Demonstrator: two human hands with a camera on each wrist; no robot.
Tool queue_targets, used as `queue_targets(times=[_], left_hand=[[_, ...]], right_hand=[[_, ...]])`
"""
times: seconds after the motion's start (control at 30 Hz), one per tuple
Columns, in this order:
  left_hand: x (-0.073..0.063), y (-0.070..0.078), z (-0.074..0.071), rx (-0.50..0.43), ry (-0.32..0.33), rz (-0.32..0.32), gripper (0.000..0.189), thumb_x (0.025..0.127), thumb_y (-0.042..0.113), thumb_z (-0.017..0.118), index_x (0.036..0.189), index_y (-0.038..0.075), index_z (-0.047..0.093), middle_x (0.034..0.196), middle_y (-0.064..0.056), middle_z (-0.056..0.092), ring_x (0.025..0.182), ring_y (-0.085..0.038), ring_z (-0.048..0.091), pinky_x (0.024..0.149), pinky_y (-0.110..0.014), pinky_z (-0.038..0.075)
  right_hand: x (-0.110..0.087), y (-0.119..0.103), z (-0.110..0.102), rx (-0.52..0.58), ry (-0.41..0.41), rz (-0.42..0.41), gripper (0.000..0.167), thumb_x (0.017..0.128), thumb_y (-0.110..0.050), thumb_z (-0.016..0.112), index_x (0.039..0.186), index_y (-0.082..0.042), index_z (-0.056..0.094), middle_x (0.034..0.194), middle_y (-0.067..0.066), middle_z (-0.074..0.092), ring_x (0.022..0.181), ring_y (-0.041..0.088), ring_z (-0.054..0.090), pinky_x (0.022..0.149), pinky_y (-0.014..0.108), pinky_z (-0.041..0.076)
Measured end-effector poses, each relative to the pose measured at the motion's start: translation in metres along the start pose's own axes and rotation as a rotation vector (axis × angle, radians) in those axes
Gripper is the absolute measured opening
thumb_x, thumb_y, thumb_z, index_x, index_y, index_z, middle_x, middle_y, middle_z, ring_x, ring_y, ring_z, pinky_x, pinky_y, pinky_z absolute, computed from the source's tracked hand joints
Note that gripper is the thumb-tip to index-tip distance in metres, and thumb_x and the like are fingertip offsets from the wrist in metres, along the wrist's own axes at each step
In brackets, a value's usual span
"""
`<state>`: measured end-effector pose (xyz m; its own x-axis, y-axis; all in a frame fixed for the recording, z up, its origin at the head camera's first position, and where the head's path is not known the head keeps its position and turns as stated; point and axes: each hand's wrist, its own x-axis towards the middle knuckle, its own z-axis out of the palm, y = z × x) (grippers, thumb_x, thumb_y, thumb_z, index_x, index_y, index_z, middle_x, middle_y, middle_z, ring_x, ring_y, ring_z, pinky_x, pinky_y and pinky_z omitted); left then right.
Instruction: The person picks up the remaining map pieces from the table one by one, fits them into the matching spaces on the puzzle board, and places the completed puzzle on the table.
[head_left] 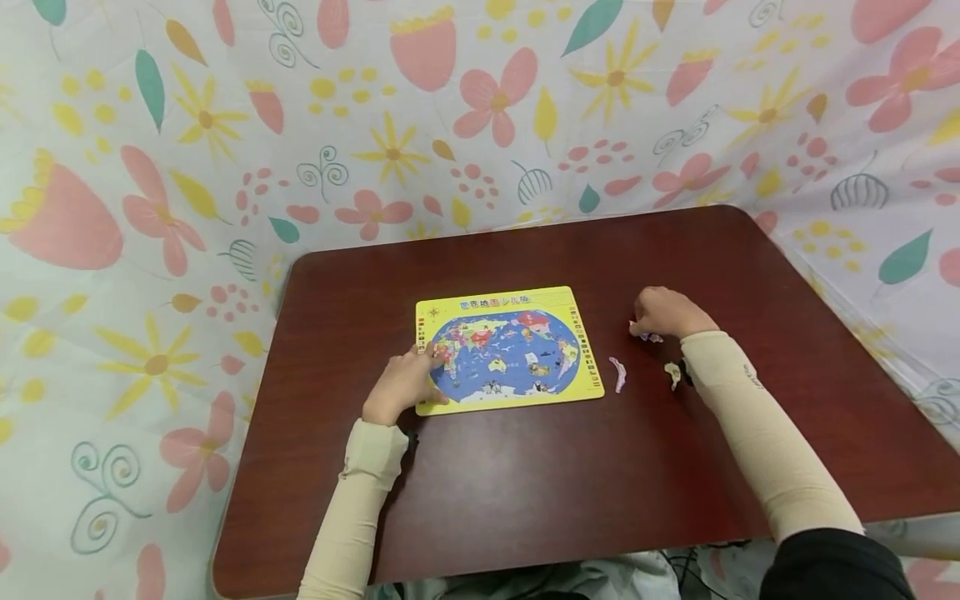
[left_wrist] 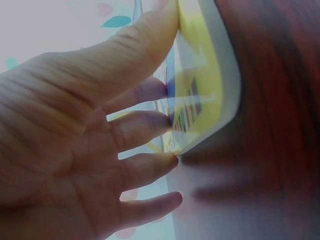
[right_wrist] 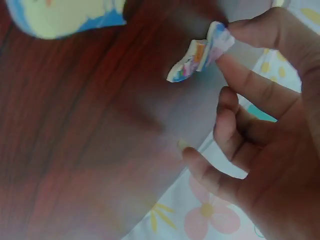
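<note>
A yellow-bordered world map puzzle (head_left: 510,404) lies flat on the table. My left hand (head_left: 405,383) rests over its left edge with the fingers extended; in the left wrist view the thumb and fingertips touch the puzzle's corner area. To the right of the puzzle, my right hand (head_left: 670,312) pinches a small puzzle piece (right_wrist: 216,45) between thumb and index finger, close to the tabletop. A second piece (right_wrist: 185,67) lies right against it. Nearer the puzzle is a thin pinkish piece (head_left: 618,375), and a yellowish piece (head_left: 672,375) sits by my right wrist.
The dark red-brown table (head_left: 525,492) has rounded corners. A flower-printed cloth (head_left: 420,125) hangs behind and at both sides of it. At the upper left of the right wrist view, a pale yellow and blue puzzle piece (right_wrist: 65,20) shows partly.
</note>
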<state>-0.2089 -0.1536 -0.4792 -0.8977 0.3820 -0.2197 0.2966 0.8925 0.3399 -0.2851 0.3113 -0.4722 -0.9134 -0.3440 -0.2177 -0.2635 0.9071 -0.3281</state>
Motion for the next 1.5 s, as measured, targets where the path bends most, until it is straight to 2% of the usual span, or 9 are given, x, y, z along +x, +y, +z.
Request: queue_targets(times=[0.07,0.17,0.23,0.37,0.57,0.9,1.0,1.23,1.5], left_hand=[[-0.001,-0.001,-0.001,-0.009,0.0,-0.006,0.08,0.078,0.036,0.088,0.146,0.012,0.055,0.159,-0.02,0.035,0.143,-0.043,0.036,0.109,-0.058,0.036],[-0.002,-0.002,0.0,-0.016,-0.009,-0.011,0.081,0.079,0.036,0.088,0.147,0.012,0.053,0.159,-0.019,0.034,0.144,-0.043,0.035,0.11,-0.058,0.034],[-0.003,-0.002,0.0,-0.014,-0.009,-0.008,0.082,0.079,0.036,0.088,0.148,0.012,0.052,0.159,-0.019,0.034,0.143,-0.042,0.036,0.11,-0.057,0.035],[-0.002,-0.001,0.0,-0.003,-0.001,0.006,0.081,0.078,0.037,0.088,0.147,0.011,0.053,0.158,-0.02,0.035,0.143,-0.043,0.036,0.108,-0.057,0.037],[0.001,-0.001,-0.005,0.004,0.005,0.016,0.079,0.078,0.037,0.088,0.145,0.01,0.055,0.158,-0.021,0.035,0.144,-0.045,0.034,0.109,-0.057,0.036],[0.001,0.0,-0.008,-0.001,-0.012,0.006,0.078,0.079,0.037,0.087,0.145,0.011,0.055,0.159,-0.02,0.034,0.145,-0.045,0.03,0.11,-0.058,0.035],[0.001,0.001,-0.006,-0.005,-0.016,-0.001,0.076,0.08,0.037,0.087,0.144,0.011,0.057,0.159,-0.019,0.034,0.145,-0.045,0.031,0.111,-0.058,0.034],[0.002,-0.001,-0.007,0.014,-0.021,0.011,0.079,0.08,0.038,0.086,0.148,0.013,0.053,0.159,-0.019,0.034,0.145,-0.045,0.03,0.11,-0.056,0.036],[0.002,0.0,-0.007,0.022,-0.028,0.008,0.077,0.08,0.038,0.085,0.146,0.014,0.055,0.16,-0.018,0.033,0.146,-0.044,0.031,0.11,-0.055,0.036]], right_hand=[[0.004,-0.003,0.002,-0.059,0.028,-0.008,0.023,0.082,-0.016,0.075,0.062,-0.01,0.064,0.067,0.005,0.062,0.055,0.021,0.059,0.059,0.041,0.047],[0.008,-0.005,0.007,-0.157,0.085,-0.014,0.028,0.079,-0.026,0.08,0.06,-0.014,0.062,0.091,0.011,0.058,0.078,0.032,0.059,0.073,0.051,0.046],[0.01,-0.005,0.009,-0.204,0.128,-0.024,0.031,0.077,-0.03,0.082,0.059,-0.016,0.061,0.103,0.014,0.05,0.091,0.037,0.052,0.078,0.057,0.042],[0.011,-0.006,0.011,-0.214,0.18,-0.048,0.033,0.075,-0.03,0.084,0.058,-0.016,0.059,0.115,0.017,0.048,0.103,0.042,0.045,0.083,0.061,0.038],[0.013,-0.014,0.005,-0.24,0.205,-0.069,0.032,0.071,-0.029,0.085,0.056,-0.018,0.059,0.116,0.015,0.051,0.103,0.039,0.046,0.083,0.06,0.038],[0.02,-0.034,0.008,-0.292,0.198,-0.138,0.03,0.068,-0.03,0.082,0.055,-0.018,0.057,0.114,0.015,0.056,0.099,0.035,0.05,0.078,0.054,0.042],[0.022,-0.041,0.008,-0.302,0.205,-0.169,0.031,0.069,-0.029,0.082,0.055,-0.018,0.057,0.113,0.014,0.056,0.098,0.035,0.05,0.075,0.051,0.042],[0.031,-0.059,0.007,-0.309,0.244,-0.263,0.031,0.066,-0.026,0.085,0.055,-0.018,0.057,0.114,0.014,0.057,0.099,0.034,0.051,0.073,0.049,0.043],[0.042,-0.077,0.012,-0.327,0.231,-0.317,0.031,0.067,-0.026,0.083,0.054,-0.018,0.056,0.114,0.015,0.058,0.098,0.033,0.051,0.074,0.049,0.045]])
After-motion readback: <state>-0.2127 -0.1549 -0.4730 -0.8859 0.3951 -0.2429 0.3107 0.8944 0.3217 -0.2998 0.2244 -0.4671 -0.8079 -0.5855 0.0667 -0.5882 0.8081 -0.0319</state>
